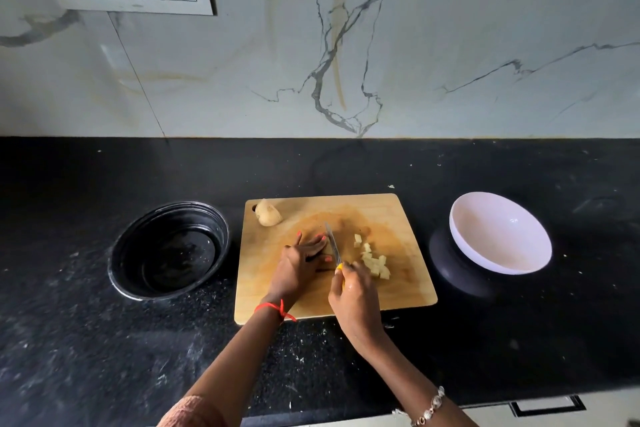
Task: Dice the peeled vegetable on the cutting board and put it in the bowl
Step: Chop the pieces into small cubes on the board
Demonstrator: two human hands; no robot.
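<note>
So, diced potato cubes [375, 263], pale and blocky, are piled just right of the knife [333, 243] blade, close beyond the right hand [353, 298]. That hand is wrapped round the yellow handle, blade down on the wooden cutting board [398, 218]. Left hand [299, 263] lies flat just left of the blade, fingers straight and pressing; what's under it is hidden. Rounded potato chunk [267, 213] sits beyond the left hand at the board's corner. Glossy white bowl [498, 236], tilted, lies well right of the grip. Round black bowl [169, 250] lies left, on the speckled black countertop [104, 340].
</note>
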